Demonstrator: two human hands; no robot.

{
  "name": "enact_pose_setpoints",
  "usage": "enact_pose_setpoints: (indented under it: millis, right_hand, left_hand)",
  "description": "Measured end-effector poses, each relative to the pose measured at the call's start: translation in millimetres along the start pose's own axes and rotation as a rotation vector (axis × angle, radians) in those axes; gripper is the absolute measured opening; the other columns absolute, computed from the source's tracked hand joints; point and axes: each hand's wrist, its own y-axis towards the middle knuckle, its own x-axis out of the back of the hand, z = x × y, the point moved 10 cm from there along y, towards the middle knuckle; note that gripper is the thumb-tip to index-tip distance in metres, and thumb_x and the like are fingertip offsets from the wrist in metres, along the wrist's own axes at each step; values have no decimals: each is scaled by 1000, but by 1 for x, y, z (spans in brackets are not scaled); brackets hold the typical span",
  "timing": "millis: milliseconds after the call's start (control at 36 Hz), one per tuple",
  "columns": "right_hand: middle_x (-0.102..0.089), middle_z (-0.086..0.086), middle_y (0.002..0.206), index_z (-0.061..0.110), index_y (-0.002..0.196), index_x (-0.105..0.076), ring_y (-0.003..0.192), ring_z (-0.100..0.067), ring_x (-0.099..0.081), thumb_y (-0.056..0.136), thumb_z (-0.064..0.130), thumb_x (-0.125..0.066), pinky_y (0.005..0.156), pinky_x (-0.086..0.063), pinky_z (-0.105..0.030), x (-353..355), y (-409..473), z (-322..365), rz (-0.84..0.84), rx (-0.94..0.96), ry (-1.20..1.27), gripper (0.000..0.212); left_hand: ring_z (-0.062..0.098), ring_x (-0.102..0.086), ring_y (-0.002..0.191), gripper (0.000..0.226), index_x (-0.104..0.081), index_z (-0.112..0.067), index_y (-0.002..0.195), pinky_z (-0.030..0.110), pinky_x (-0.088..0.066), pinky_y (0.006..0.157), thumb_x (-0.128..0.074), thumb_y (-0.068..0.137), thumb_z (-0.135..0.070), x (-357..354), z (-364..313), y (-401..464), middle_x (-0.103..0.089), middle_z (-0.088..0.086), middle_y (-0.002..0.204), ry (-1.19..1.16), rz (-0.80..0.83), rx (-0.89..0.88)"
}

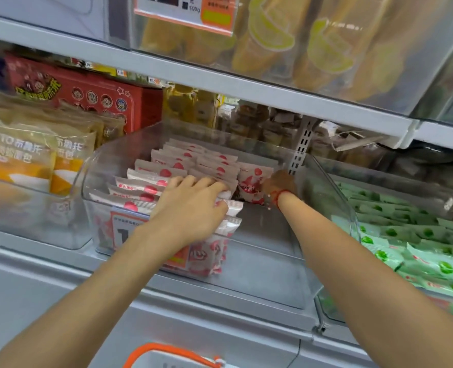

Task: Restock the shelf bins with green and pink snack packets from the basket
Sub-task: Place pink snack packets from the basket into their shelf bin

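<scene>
Head view: both arms are reaching into the clear middle bin (326, 187), taken here as the landmark. Left hand (193, 208) is lying across the front rows of pink packets (166, 166) in the bin's left half, fingers fairly straight and spread, pressing down on the packet tops (thumb seems to be touching one packet edge, no clear grasp). Right hand (279, 185) is sitting deep in the bin's right half beside an upright pink packet (252, 181); it is blurred through the plastic, so I cannot tell whether the fingers are clamped on anything. A red string bracelet (279, 196) is showing at that wrist. Green packets (419, 248) are filling the neighbouring bin (323, 312) to the right of the middle bin. Basket (172, 354), orange-handled, is showing below the middle bin at the frame's bottom edge. Orange-and-white bags (20, 160) are sitting left of the middle bin.
</scene>
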Motion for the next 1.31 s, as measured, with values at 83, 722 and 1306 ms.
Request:
enact_pose_setpoints:
  millis: [83, 722, 1306]
  right_hand:
    - [-60, -19, 123, 0, 114, -62, 113, -37, -57, 86, 22, -62, 93, -51, -43, -6, 2, 0, 20, 7, 75, 35]
    - [-51, -13, 130, 3, 140, -37, 125, -24, -45, 102, 14, -35, 107, -39, -32, -21, -83, 28, 490, -31, 265, 39]
    - [-61, 12, 75, 25, 89, -65, 69, -8, -58, 81, 12, -66, 66, -47, -22, 74, -292, -53, 327, 640, 199, 15]
  left_hand:
    - [18, -33, 130, 45, -29, -35, 145, 32, -19, 105, -27, 100, -36, -1, -1, 0, -32, -10, 151, -2, 4, -1]
    - [21, -36, 132, 46, -34, -28, 144, 35, -23, 107, -34, 98, -34, 3, 3, -2, -40, -2, 148, -45, -19, 47]
    - [6, -55, 83, 13, -63, -35, 103, 27, -37, 67, -53, 94, -34, -34, -36, -181, -62, -17, 92, -553, -326, 407]
